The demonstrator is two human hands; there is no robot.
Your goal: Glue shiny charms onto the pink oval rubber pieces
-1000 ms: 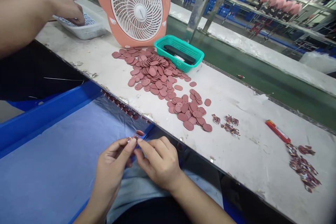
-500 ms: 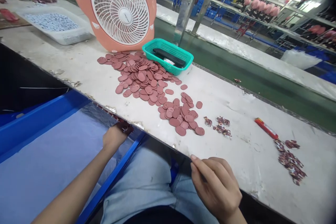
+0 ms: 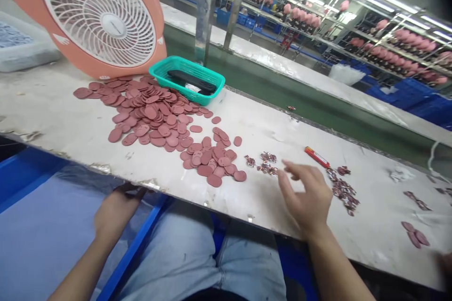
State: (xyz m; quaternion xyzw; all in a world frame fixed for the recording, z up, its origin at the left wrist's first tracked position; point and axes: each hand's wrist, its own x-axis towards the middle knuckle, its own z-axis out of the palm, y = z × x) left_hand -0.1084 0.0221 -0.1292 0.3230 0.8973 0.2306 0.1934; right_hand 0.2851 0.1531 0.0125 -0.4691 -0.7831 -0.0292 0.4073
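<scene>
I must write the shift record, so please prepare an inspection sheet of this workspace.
Surface: white table, marked, front edge worn.
Work pieces: reddish ovals piled; small brown clusters either side of the right hand.
Clutter: orange fan, green basket holding a dark object, red tube.
Hands: left hand at the front edge, fingertips unclear; right hand open over the table, nothing seen in it.
Cables: white cord, far right.
Surroundings: green strip behind the table, blue bins and pink items beyond.

Bare forearms (image 3: 334,258) spread wide, a person extends the right hand (image 3: 310,195), thumb (image 3: 287,189) and index finger (image 3: 295,169) parted, while the left hand (image 3: 115,211) angles forward, its fingertips hidden from view.
</scene>
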